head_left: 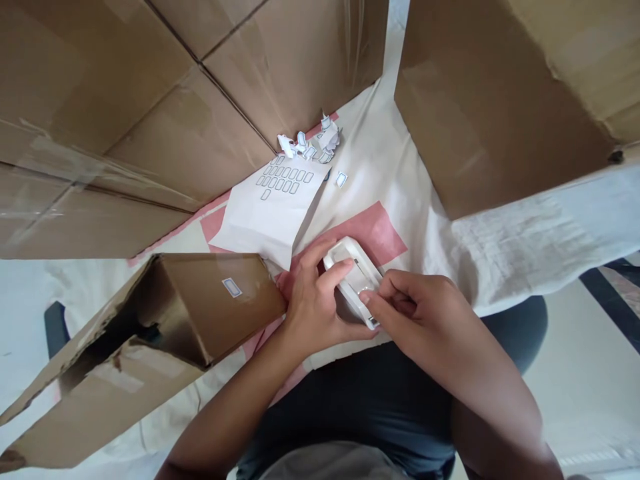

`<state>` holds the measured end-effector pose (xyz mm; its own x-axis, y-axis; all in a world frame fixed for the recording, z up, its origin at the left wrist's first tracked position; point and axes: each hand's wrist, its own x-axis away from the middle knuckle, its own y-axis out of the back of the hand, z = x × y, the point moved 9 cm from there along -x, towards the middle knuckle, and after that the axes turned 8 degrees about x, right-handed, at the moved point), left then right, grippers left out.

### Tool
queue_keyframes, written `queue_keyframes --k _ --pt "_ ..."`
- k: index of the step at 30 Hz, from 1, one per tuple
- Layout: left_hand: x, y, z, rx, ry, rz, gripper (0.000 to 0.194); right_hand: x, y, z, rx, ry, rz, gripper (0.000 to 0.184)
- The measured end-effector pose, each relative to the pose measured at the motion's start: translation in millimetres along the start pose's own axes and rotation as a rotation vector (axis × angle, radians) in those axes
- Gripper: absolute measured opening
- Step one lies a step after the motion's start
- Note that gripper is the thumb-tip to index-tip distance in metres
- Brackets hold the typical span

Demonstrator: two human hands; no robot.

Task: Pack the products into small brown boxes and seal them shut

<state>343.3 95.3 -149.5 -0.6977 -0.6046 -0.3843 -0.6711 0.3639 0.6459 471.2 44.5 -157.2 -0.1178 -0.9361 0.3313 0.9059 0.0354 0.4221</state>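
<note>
I have the white case [357,277] just above the cloth [390,160], in front of the lap, with the left hand [313,300] wrapped round its left side: fingers spread, forefinger lying over the rim, thumb bracing the lower end. My right hand [415,307] has its thumb tip on the case's right part and its other fingers curled in beside it; I cannot tell whether they pinch anything small. To work well here, I judge it best to let the left grip carry all the steadiness, lift the left forefinger clear of the recess, and press with the right thumb lightly and squarely, since a hard sideways push could skid off the smooth shell. Counting up, I see two hands, one case, one sheet [260,220] bearing roughly sixteen small outlined shapes, one single label [341,179] lying near it, and one heap of scraps [310,143] too jumbled to number. One open-ended carton [225,320] at left wears one sticker [231,287]; one large carton [475,113] stands at right; the taped cardboard stack [150,113] hides its true count from me.
</note>
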Motion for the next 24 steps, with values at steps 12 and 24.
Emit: queue_keyframes --k 12,24 --pt "4 4.9 3 -0.04 0.007 -0.081 0.127 15 8 10 -0.021 0.023 0.005 0.044" --pt "2 4.8 4 -0.04 0.011 -0.064 0.136 40 -5 -12 -0.012 -0.021 0.113 0.044"
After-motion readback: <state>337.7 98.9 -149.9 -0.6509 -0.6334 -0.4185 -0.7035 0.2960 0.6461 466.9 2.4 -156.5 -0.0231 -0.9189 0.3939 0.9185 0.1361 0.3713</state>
